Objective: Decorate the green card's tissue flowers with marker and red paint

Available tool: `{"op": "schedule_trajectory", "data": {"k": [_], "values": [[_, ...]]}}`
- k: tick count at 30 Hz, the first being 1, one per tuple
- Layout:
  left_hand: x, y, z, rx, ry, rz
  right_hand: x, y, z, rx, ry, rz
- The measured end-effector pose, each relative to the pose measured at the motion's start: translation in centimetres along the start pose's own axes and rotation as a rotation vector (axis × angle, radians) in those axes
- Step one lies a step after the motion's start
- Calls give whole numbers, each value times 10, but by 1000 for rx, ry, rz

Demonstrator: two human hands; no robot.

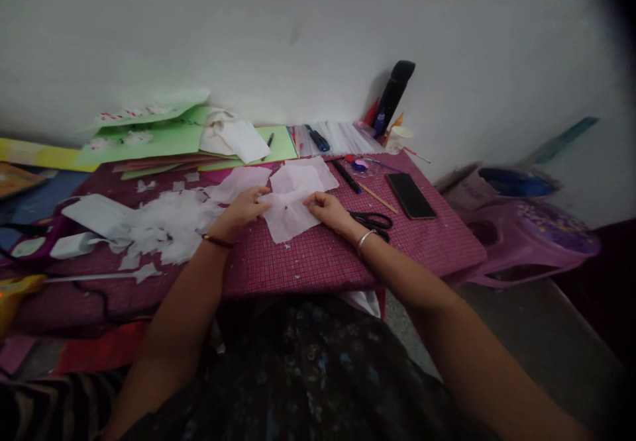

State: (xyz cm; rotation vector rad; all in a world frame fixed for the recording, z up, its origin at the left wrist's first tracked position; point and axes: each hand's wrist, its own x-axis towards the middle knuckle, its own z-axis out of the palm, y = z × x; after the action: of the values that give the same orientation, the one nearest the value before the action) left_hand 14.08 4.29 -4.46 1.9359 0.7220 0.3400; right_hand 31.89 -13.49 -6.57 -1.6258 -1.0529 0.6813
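A thin white tissue paper sheet (289, 221) is spread over the front middle of the table, with a small dark spot near its centre. My left hand (244, 208) has its fingers closed at the sheet's left edge. At the right edge, the thumb and fingers of my right hand (328, 210) pinch the same sheet. More white tissue paper (298, 177) lies flat just behind it. Black-handled scissors (373, 221) rest beside my right wrist, partly hidden by it. A heap of cut white tissue pieces (171, 222) sits to the left of my left hand.
On the checked tablecloth (268, 272) at right are a phone (411, 196), a black marker (346, 176) and a thin wooden stick (377, 197). Green paper sheets (163, 140) and a blue cutter (318, 138) lie along the wall. A pink stool (531, 242) stands at right.
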Motion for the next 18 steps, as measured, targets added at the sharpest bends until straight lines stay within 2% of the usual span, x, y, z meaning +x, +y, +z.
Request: {"op": "schedule_trajectory", "data": {"k": [4,8,12,18], "values": [[3,-7,-2,55,23,-7,0,4,1,-103,11,-43],[3,-9,0,102,36,10,-3,4,-1,-317,54,-226],[0,-5,1,130,-10,44,-6,-1,-6,-454,100,-392],[-5,3,-1,147,-105,79,2,-4,-9,-531,127,-394]]}}
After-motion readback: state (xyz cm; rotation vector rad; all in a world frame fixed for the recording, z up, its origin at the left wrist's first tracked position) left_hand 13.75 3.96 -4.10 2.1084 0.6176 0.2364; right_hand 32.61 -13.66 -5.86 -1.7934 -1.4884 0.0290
